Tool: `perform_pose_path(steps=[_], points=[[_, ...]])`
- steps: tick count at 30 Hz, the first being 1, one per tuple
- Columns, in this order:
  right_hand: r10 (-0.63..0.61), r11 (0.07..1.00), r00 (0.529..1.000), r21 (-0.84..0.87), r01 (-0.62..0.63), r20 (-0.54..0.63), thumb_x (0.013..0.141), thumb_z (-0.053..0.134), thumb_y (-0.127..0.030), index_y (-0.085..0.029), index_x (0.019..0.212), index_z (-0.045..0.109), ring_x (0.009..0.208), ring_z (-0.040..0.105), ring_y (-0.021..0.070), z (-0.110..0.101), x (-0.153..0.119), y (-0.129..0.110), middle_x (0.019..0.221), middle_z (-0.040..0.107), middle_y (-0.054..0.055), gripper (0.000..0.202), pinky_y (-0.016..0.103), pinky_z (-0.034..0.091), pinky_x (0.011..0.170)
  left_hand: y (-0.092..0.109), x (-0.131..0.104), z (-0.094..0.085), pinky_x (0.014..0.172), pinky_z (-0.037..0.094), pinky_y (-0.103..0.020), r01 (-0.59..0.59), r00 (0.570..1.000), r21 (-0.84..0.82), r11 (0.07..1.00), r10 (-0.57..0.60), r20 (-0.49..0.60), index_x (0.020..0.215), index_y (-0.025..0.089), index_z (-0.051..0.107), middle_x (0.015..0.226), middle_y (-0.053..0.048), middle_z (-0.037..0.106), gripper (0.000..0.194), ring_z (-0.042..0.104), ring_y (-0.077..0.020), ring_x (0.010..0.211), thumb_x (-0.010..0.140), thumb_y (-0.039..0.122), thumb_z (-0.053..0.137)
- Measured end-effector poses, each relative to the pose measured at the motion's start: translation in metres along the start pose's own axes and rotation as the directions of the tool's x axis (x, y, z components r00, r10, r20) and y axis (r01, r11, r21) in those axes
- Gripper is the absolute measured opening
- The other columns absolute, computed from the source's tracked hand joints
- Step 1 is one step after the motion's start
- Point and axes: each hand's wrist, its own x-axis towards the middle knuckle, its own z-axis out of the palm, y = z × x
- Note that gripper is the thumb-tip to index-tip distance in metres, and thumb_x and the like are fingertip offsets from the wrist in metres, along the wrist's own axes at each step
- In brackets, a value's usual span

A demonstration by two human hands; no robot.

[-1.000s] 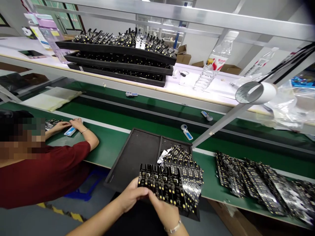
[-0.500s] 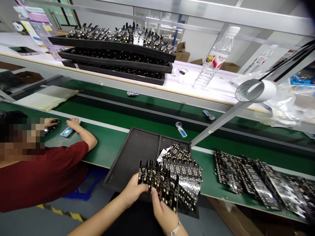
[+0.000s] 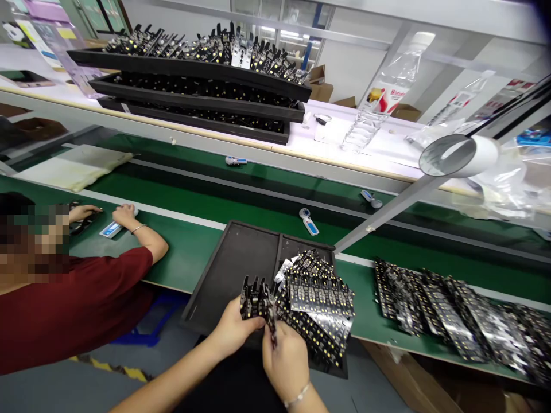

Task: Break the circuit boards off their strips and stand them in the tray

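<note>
Both my hands grip a black circuit board panel (image 3: 253, 299) with yellowish square parts and prongs along its upper edge. My left hand (image 3: 232, 331) pinches its left part, thumb in front. On the right side my right hand (image 3: 286, 357) is closed around the other part, which is turned edge-on to me; whether the two parts are still joined I cannot tell. Just behind my right hand lies a heap of similar circuit board panels (image 3: 321, 292), resting on a black tray (image 3: 241, 252) with a divider.
More board panels (image 3: 456, 318) lie in rows on the green bench (image 3: 185, 258) to the right. A slanted metal post (image 3: 383, 212) carries a roll of tape (image 3: 458, 156). Loaded black trays (image 3: 189, 80) are stacked on the shelf by a bottle (image 3: 383, 97). At left sits a co-worker in a red sleeve (image 3: 99, 287).
The panel's right part has swung from facing me to edge-on. My right hand has turned and closed over it, while my left hand stays almost in place. The view has shifted slightly.
</note>
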Motion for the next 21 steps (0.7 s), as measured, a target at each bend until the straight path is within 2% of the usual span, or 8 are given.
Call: perform_pose_path(steps=[2,3,5,8,12,15,17,21], points=[[0.047,0.998,0.999,0.049,-0.047,0.001,0.093,0.037,-0.036,-0.017,0.081,0.066,0.070,0.064,0.0211,0.001,0.003,-0.001,0.074,0.066,0.010,0.036,0.031,0.050,0.069,-0.002,0.002,-0.001,0.063,0.046,-0.025,-0.006,0.999,0.012,1.000,0.006,-0.051,0.081,0.016,0.062,0.071,0.001,0.065,0.024,0.057,-0.0143,0.066,0.061,0.015,0.074],[0.061,0.991,0.998,0.118,-0.062,0.015,0.093,0.038,-0.037,-0.017,0.081,0.066,0.072,0.064,0.0207,0.001,0.005,-0.002,0.076,0.067,0.009,0.036,0.030,0.050,0.071,-0.003,0.002,-0.001,0.062,0.045,-0.025,0.026,0.999,-0.045,0.999,-0.028,-0.045,0.083,0.017,0.062,0.070,0.002,0.064,0.024,0.057,-0.0141,0.065,0.062,0.014,0.072],[0.059,0.967,0.995,0.242,-0.078,0.087,0.093,0.041,-0.038,-0.019,0.078,0.066,0.073,0.064,0.0193,-0.002,0.011,-0.002,0.075,0.068,0.007,0.035,0.028,0.049,0.072,-0.003,0.002,-0.002,0.062,0.046,-0.026,0.120,0.993,-0.221,0.968,-0.116,0.031,0.092,0.019,0.062,0.073,0.002,0.065,0.030,0.059,-0.0151,0.067,0.063,0.013,0.067],[0.045,0.961,0.982,0.260,-0.092,0.183,0.087,0.052,-0.042,-0.019,0.072,0.064,0.061,0.059,0.0170,-0.005,0.018,-0.001,0.065,0.064,0.003,0.030,0.026,0.046,0.059,-0.001,0.002,-0.005,0.074,0.050,-0.032,0.173,0.984,-0.346,0.922,-0.145,0.104,0.101,0.019,0.060,0.088,-0.003,0.069,0.037,0.065,-0.0194,0.080,0.066,0.015,0.070],[0.053,0.963,0.993,0.257,-0.080,0.107,0.093,0.040,-0.041,-0.018,0.069,0.058,0.058,0.053,0.0143,-0.002,0.024,0.004,0.063,0.059,0.002,0.038,0.025,0.038,0.056,0.000,0.009,-0.011,0.074,0.053,-0.033,0.185,0.983,-0.326,0.927,-0.176,0.058,0.102,0.019,0.058,0.092,-0.005,0.071,0.042,0.067,-0.0213,0.085,0.064,0.018,0.078],[0.022,0.965,0.982,0.252,-0.069,0.187,0.097,0.030,-0.039,-0.018,0.063,0.053,0.060,0.052,0.0131,0.006,0.032,0.007,0.062,0.055,0.000,0.046,0.025,0.036,0.060,-0.003,0.019,-0.017,0.069,0.053,-0.028,0.202,0.979,-0.331,0.922,-0.200,0.041,0.101,0.020,0.056,0.088,-0.003,0.070,0.047,0.067,-0.0178,0.080,0.061,0.015,0.081],[0.023,0.969,0.977,0.238,-0.074,0.210,0.097,0.030,-0.040,-0.018,0.062,0.054,0.061,0.052,0.0130,0.013,0.042,0.010,0.061,0.055,0.000,0.047,0.024,0.036,0.061,-0.004,0.027,-0.023,0.068,0.054,-0.025,0.208,0.975,-0.344,0.916,-0.223,-0.004,0.101,0.020,0.055,0.087,-0.001,0.070,0.048,0.067,-0.0157,0.076,0.061,0.015,0.081],[0.057,0.971,0.982,0.220,-0.096,0.177,0.095,0.036,-0.044,-0.017,0.077,0.061,0.068,0.059,0.0148,0.026,0.074,0.017,0.073,0.065,0.003,0.041,0.023,0.041,0.064,-0.002,0.052,-0.041,0.066,0.054,-0.025,0.193,0.972,-0.313,0.930,-0.225,-0.070,0.100,0.020,0.056,0.088,-0.002,0.070,0.048,0.068,-0.0163,0.077,0.060,0.018,0.082]])
